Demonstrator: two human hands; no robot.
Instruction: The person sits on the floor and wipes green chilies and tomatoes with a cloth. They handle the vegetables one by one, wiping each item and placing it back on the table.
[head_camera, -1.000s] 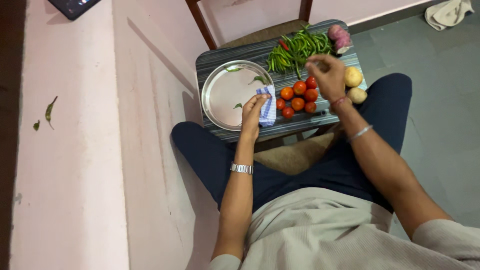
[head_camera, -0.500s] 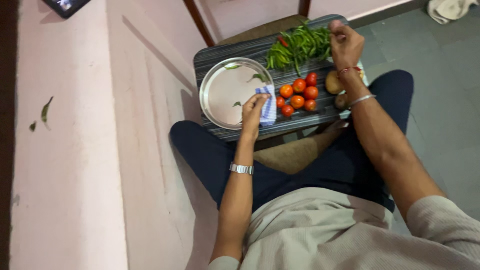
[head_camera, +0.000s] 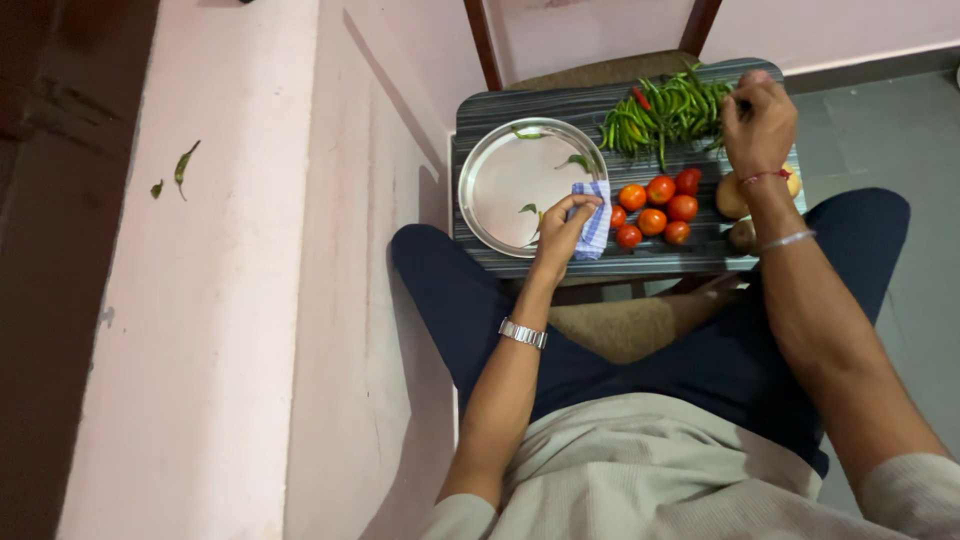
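A seated person looks down at a dark striped board (head_camera: 560, 105) resting across a wooden chair in front of their knees. On the left part of the board sits a round steel plate (head_camera: 500, 175), almost bare: only 3 small green chilli bits (head_camera: 578, 160) lie on it, 1 at the far rim, 1 toward the right and 1 near the middle. The left hand (head_camera: 562, 225), a metal watch on its wrist, grasps a blue and white checked cloth (head_camera: 596, 215) that lies over the plate's right rim, fingers curled around its edge. At the far right of the board lies a heap of long green chillies (head_camera: 660, 110) with 1 red chilli among them. The right hand (head_camera: 758, 125) is closed at the right end of that heap, fingertips pinched among the stalks; whether it grips 1 chilli or only touches them cannot be told. Between the plate and the right wrist lie 6 red tomatoes (head_camera: 655, 205) in a loose cluster, and pale potatoes (head_camera: 730, 195) show just beside and partly under the right wrist. Judging from the layout, the work looks barely begun: nearly all the chillies remain in the heap, the tomatoes and potatoes appear untouched, and the plate holds only scraps. On the pink ledge at far left lie 2 stray green pieces (head_camera: 183, 165).
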